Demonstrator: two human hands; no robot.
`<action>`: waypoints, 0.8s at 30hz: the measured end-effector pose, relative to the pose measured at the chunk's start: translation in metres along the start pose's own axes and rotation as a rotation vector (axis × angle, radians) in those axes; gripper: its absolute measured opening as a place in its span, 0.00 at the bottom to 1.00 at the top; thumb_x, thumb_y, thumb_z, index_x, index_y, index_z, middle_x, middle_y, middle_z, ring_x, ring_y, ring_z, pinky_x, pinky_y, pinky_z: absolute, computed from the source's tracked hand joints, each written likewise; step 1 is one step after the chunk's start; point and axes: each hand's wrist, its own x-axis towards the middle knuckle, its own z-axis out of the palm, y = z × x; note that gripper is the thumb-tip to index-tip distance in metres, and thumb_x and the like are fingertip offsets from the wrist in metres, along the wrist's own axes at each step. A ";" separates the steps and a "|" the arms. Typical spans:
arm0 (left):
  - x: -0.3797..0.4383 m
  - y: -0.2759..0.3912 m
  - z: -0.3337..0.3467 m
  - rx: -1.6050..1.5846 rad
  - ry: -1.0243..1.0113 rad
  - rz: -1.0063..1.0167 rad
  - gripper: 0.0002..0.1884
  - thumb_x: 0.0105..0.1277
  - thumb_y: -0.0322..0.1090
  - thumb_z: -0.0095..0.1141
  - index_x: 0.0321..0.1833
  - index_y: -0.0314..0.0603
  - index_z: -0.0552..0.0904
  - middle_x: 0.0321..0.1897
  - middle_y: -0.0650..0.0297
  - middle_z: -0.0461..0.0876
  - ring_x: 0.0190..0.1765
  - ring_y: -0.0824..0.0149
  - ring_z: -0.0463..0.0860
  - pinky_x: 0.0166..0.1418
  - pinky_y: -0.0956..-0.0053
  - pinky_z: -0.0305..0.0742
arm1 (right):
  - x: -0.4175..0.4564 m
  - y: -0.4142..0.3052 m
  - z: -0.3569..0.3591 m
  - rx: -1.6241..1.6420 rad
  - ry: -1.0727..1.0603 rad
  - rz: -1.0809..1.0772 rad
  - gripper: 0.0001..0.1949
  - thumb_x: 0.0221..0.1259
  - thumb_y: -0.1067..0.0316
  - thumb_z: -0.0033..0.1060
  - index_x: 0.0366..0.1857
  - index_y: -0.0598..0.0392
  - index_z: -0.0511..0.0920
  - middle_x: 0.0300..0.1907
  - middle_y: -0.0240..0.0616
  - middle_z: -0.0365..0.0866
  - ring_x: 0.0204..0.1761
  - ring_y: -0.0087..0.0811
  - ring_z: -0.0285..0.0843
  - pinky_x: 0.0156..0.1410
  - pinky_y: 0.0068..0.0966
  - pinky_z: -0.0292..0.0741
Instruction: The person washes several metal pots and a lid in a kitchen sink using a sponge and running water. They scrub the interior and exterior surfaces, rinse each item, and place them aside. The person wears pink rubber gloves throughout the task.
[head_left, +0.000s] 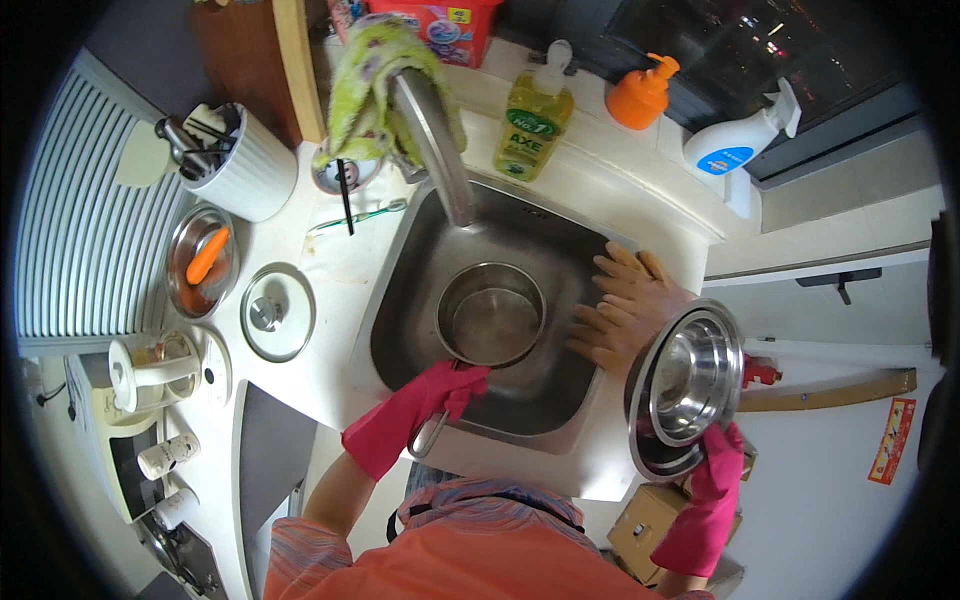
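Note:
Both hands wear pink rubber gloves. My left hand (461, 386) is closed around the handle of a small metal saucepan (491, 319), held over the basin of the stainless steel sink (390, 300). What looks like a shallow layer of liquid covers the pan's bottom. At the right, my right hand (716, 450) grips the lower rim of nested stainless steel bowls (686, 382), tilted at the counter's right end. Beige rubber gloves (630, 300) lie over the sink's right edge, partly behind the bowls. The faucet (439, 142), draped with a green cloth (360, 82), reaches over the basin.
Dish soap (532, 124), an orange pump bottle (637, 97) and a white spray bottle (739, 139) stand behind the sink. Left are a glass lid (278, 312), a carrot (208, 256) in a metal bowl, a toothbrush (360, 215), a utensil holder (255, 169) and a glass kettle (154, 371).

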 end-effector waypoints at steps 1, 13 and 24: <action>0.017 0.005 0.001 0.017 0.003 0.003 0.18 0.66 0.48 0.62 0.38 0.38 0.77 0.13 0.70 0.68 0.14 0.75 0.66 0.19 0.77 0.62 | -0.001 0.002 0.000 -0.125 0.000 -0.142 0.12 0.63 0.68 0.57 0.47 0.62 0.79 0.44 0.38 0.82 0.45 0.27 0.79 0.50 0.23 0.74; 0.091 0.086 0.030 0.133 0.058 -0.018 0.19 0.70 0.41 0.54 0.20 0.43 0.76 0.16 0.63 0.75 0.19 0.67 0.75 0.24 0.70 0.70 | 0.016 0.021 -0.002 0.472 0.145 0.320 0.12 0.64 0.75 0.58 0.50 0.62 0.77 0.45 0.41 0.84 0.43 0.30 0.83 0.49 0.26 0.79; 0.007 0.046 0.022 0.166 0.165 -0.081 0.19 0.69 0.47 0.56 0.46 0.33 0.77 0.14 0.72 0.66 0.17 0.76 0.67 0.21 0.79 0.63 | 0.012 0.029 -0.007 0.402 0.127 0.301 0.09 0.65 0.74 0.57 0.48 0.59 0.79 0.38 0.35 0.85 0.36 0.25 0.83 0.41 0.21 0.78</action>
